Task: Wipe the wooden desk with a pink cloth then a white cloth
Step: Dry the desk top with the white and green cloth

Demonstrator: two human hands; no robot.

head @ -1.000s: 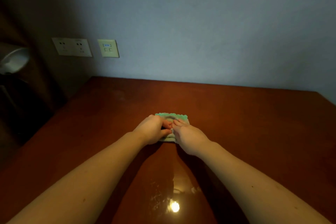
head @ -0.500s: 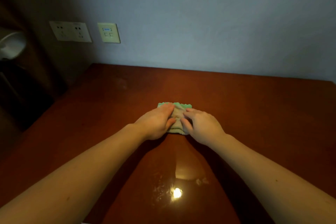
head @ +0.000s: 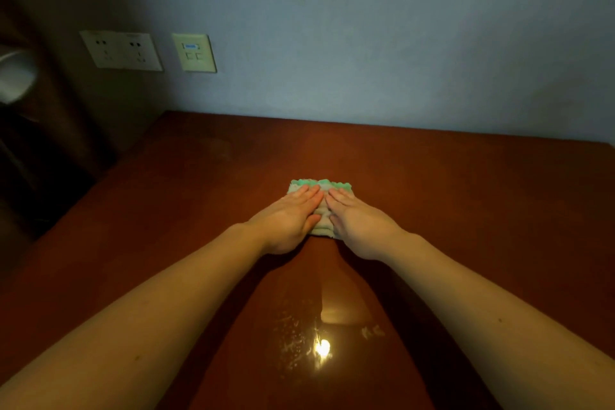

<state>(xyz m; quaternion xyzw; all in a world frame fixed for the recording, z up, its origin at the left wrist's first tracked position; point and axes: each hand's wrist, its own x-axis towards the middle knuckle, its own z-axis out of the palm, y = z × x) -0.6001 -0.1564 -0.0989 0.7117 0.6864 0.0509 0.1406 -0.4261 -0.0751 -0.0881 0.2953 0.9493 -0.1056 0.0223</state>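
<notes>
A folded pale cloth with a green scalloped far edge (head: 320, 184) lies on the dark red-brown wooden desk (head: 466, 210), near its middle. My left hand (head: 289, 216) and my right hand (head: 357, 221) lie side by side flat on top of the cloth, fingers straight and pointing away from me, pressing it onto the desk. Most of the cloth is hidden under the two hands; only its far edge and a strip between the hands show. No pink cloth is in view.
A bright light reflection and whitish smears (head: 319, 348) mark the desk close to me. The desk's back edge meets a blue-grey wall (head: 366, 43). Wall sockets (head: 121, 50) and a switch plate (head: 194, 52) sit at the left. A white lamp shade (head: 13, 76) shows at the far left.
Both hands went from curled fingers gripping the cloth to lying flat on it. The cloth and hands slid farther from me across the desk.
</notes>
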